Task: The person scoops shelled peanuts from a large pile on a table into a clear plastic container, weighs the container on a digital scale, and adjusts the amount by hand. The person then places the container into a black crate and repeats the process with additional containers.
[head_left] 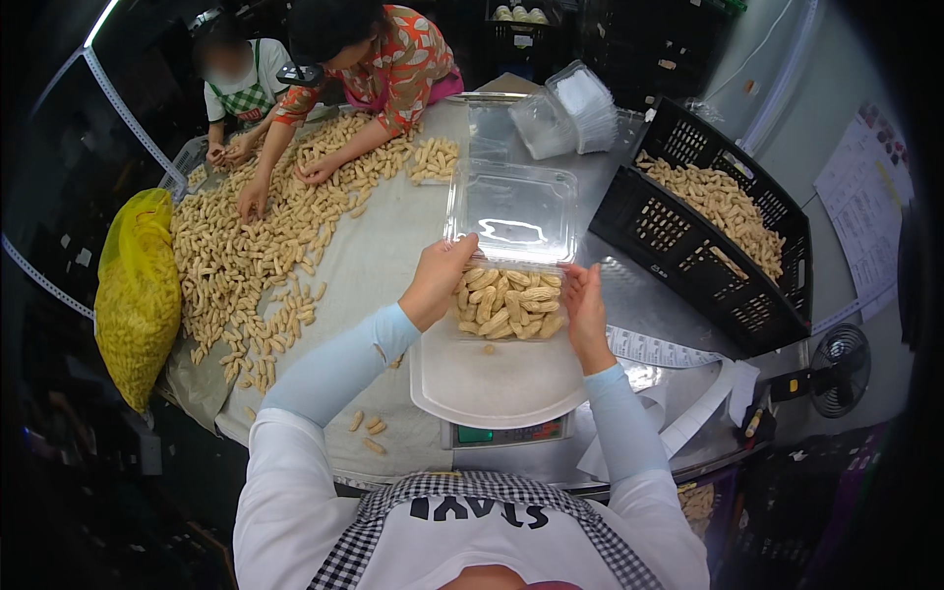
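A clear plastic clamshell box (509, 332) filled with unshelled peanuts (509, 301) is between my hands, its transparent lid (513, 202) raised open on the far side. My left hand (440, 279) is closed on the box's left edge near the hinge, thumb on top. At the opposite edge, my right hand (587, 313) grips the rim with its fingertips. Below and nearer me lies the white pan (497, 388) of a digital scale (511, 432), a single peanut resting on it. Whether the box touches the pan, I cannot tell.
A large peanut heap (251, 246) covers the table's left, where two people sort with their hands. A yellow mesh sack (138, 295) stands at the left edge. At right are a black crate (708, 221) of peanuts, a label strip (661, 349) and a fan (841, 369); stacked clamshells (570, 110) lie behind.
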`<act>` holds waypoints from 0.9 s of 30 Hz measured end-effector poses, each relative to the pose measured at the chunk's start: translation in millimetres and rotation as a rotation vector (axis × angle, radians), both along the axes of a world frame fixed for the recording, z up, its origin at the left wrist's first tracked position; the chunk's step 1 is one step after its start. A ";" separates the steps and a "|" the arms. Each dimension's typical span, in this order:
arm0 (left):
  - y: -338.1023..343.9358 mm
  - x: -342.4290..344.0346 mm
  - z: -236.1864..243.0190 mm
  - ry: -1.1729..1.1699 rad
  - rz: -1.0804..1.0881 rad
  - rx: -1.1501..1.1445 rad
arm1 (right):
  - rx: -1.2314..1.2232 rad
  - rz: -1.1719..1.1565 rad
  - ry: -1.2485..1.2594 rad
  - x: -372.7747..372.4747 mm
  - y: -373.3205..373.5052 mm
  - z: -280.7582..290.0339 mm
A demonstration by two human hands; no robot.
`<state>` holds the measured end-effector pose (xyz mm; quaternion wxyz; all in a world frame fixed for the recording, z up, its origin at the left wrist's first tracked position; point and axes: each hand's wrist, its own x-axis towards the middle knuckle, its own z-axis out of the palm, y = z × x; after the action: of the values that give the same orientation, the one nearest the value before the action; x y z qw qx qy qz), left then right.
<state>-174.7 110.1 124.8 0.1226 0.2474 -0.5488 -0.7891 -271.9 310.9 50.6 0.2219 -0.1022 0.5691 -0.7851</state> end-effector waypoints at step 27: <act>15.9 57.8 13.1 0.546 0.102 -0.747 | 0.151 0.033 0.317 38.7 42.2 -0.9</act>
<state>-116.9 125.9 137.9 0.3821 -0.0039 -0.7301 -0.5666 -233.2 353.1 49.7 0.1492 -0.2171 0.6526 -0.7104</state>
